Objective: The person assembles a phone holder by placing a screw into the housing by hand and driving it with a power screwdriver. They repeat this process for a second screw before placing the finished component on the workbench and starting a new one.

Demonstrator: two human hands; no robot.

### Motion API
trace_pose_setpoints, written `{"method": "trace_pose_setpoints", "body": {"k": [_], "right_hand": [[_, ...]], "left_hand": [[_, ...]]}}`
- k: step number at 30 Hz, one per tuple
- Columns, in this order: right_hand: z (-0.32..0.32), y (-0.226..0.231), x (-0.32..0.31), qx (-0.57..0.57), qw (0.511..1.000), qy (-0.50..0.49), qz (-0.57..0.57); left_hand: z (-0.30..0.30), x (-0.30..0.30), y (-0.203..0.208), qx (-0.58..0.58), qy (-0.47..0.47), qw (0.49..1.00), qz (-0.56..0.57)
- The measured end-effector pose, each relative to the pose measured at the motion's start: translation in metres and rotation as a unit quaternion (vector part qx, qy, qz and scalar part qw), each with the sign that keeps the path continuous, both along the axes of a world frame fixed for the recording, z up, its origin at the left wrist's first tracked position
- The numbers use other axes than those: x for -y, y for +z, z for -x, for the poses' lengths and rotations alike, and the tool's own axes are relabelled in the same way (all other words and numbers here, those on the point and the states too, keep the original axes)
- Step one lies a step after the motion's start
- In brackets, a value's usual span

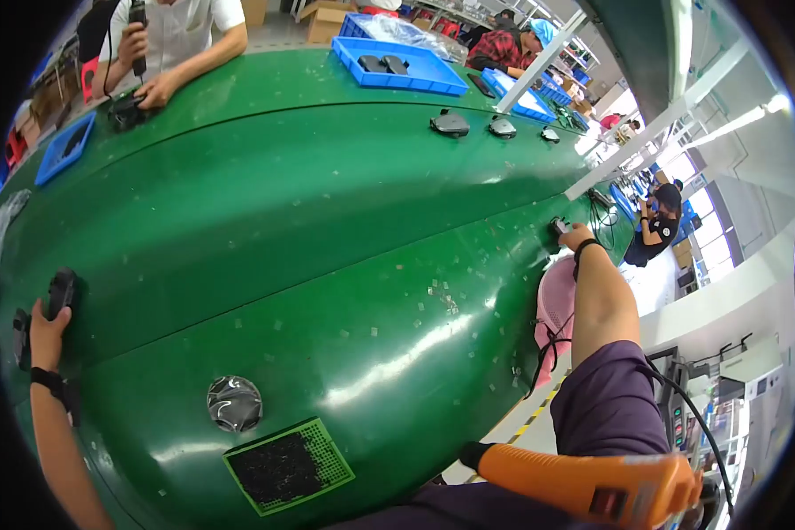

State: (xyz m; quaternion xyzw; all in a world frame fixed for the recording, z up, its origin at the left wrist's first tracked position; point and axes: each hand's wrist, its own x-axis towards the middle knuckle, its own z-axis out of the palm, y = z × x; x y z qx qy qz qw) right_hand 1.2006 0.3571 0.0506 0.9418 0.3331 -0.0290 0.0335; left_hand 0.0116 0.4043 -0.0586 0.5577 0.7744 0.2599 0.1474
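Observation:
My left hand (48, 332) is at the far left of the green table (265, 203), closed round a black, rounded device (62, 293). A second dark device (20, 337) lies just left of that hand. My right arm stretches far out to the right. There my right hand (576, 236) has its fingers on a small dark and grey device (559, 226) at the table's edge; the fingertips are partly hidden. Nearer to me lie a round black item in clear plastic (234, 404) and a green-rimmed grid tray (331, 452) filled with small black pieces.
An orange power tool (583, 477) hangs close at the lower right. Beside my right forearm is a pink mesh item (556, 300) with black cords. Several grey devices (450, 124) and a blue tray (415, 78) stand across the table. A co-worker's hand (159, 90) works opposite.

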Motion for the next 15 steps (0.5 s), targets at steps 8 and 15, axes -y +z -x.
{"method": "trace_pose_setpoints", "body": {"k": [8,15], "right_hand": [[-0.007,-0.012,-0.020,-0.039,0.985,0.154,0.068],[0.018,-0.024,-0.054,0.127,0.987,0.101,0.010]], "left_hand": [[-0.005,0.048,0.083,0.160,0.044,0.980,-0.111],[-0.082,0.109,0.145,0.131,0.039,0.984,-0.116]]}}
